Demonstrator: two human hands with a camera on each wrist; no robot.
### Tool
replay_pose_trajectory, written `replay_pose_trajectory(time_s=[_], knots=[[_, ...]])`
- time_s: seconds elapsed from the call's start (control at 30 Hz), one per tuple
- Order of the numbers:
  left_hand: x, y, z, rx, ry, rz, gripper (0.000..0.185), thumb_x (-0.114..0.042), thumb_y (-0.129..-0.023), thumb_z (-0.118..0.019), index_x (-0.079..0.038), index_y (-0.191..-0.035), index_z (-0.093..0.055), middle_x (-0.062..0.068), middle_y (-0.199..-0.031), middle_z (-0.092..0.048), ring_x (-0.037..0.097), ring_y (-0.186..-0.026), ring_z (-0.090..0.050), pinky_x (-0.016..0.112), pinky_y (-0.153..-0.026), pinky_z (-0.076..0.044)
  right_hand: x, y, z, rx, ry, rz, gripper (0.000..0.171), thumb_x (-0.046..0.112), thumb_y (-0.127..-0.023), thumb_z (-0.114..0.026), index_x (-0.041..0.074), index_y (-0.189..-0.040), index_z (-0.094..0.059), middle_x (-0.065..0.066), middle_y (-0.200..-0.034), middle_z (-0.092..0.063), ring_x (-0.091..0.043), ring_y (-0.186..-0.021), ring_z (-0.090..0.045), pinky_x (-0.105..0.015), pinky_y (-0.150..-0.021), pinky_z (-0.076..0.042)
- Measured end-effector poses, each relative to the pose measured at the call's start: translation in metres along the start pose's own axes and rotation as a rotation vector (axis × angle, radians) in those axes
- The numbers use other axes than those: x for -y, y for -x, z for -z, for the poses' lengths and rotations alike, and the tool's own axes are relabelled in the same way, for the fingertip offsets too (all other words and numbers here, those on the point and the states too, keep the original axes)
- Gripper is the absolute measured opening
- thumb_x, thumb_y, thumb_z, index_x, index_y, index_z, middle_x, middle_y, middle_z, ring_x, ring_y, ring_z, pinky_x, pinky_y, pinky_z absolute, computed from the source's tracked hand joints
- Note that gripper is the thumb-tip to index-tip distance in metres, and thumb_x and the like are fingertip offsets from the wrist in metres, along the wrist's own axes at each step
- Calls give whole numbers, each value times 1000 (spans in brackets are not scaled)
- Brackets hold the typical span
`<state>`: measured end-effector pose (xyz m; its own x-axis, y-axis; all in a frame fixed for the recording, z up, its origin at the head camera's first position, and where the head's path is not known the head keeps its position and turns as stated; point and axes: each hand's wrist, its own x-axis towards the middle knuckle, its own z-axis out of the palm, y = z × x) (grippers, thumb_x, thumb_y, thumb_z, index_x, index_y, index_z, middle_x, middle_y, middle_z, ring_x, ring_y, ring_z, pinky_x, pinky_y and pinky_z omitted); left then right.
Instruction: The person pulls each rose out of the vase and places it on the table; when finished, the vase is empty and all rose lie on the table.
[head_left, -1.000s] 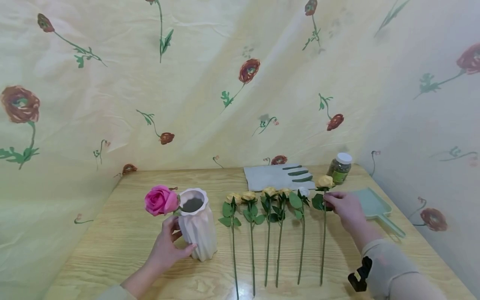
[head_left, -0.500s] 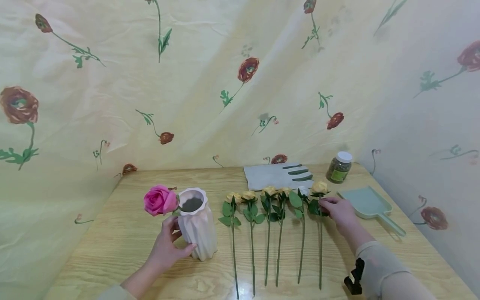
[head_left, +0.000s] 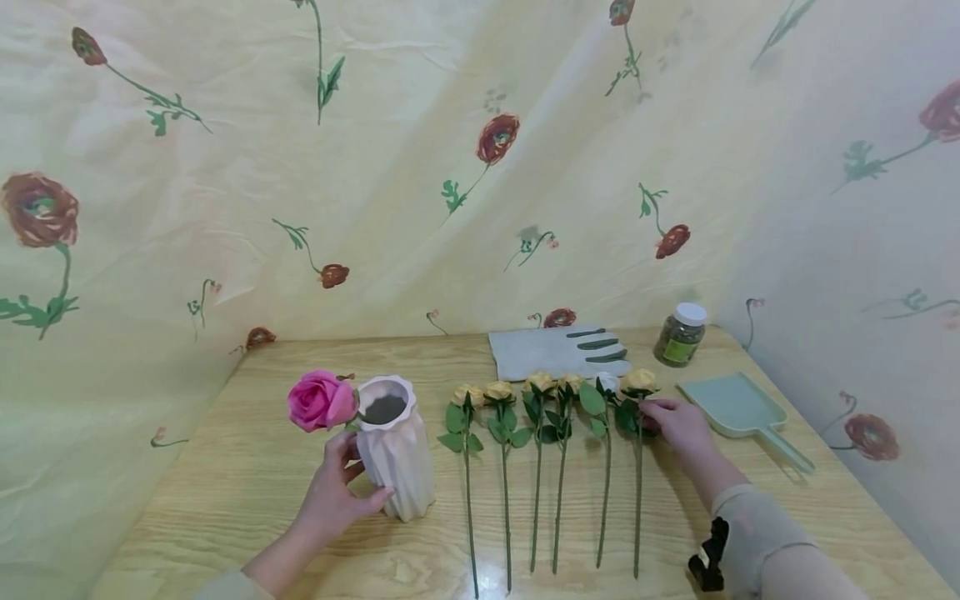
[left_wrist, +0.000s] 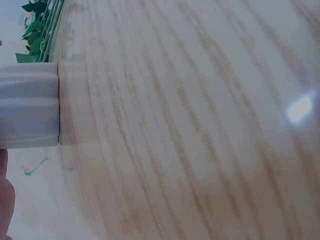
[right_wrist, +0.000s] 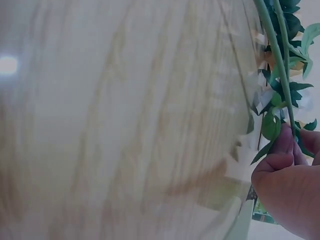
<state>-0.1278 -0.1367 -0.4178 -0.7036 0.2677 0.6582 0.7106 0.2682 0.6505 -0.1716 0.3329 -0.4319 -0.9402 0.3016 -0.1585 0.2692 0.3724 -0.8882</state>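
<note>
- The left hand (head_left: 335, 493) is gripping the white vase (head_left: 395, 457) low on its side, thumb across the front and fingers curled round the far side; the vase is standing upright on the table (head_left: 225, 483).
- A pink rose (head_left: 321, 401) is leaning out over the vase rim toward 9 o'clock.
- The right hand (head_left: 678, 424) is pinching the stem of the last rose (head_left: 637, 382) just under its leaves; that rose is lying flat at the 3 o'clock end of a row of six yellow roses (head_left: 525, 392), heads toward 12 o'clock.
- In the right wrist view, fingers (right_wrist: 282, 145) are curling round the green stem (right_wrist: 274, 45).
- A grey cloth (head_left: 540, 354) is lying at 12 o'clock from the row, a jar (head_left: 679, 334) at 1 o'clock, and a green scoop (head_left: 738, 408) at 3 o'clock of the right hand.
</note>
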Motion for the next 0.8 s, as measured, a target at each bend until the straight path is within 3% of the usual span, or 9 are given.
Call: replay_pose_trajectory(time_s=[0.2,0.5,0.8], knots=[[0,0,0,-1,4,7,83,18,-46,-74,8,-114,-27,15,-97,-48,8,-84,-49,30,-68,-50,4,5,9,25,33,17,46,29,-85,-53,-8,-113,-51,-3,-80,-66,-4,-71,-56,-28,-66,-44],[1,1,-1,-10,22,21,83,17,-46,-74,8,-114,-27,14,-98,-48,8,-84,-49,27,-70,-49,5,6,16,61,81,39,50,35,-88,-47,-5,-118,-49,-9,-93,-64,-4,-79,-58,-34,-79,-42],[0,1,-1,-12,34,42,83,17,-46,-73,9,-114,-27,12,-100,-47,8,-85,-49,25,-72,-48,29,4,11,72,140,111,61,47,-83,-49,-2,-119,-49,-13,-99,-62,-16,-89,-56,-39,-81,-41]])
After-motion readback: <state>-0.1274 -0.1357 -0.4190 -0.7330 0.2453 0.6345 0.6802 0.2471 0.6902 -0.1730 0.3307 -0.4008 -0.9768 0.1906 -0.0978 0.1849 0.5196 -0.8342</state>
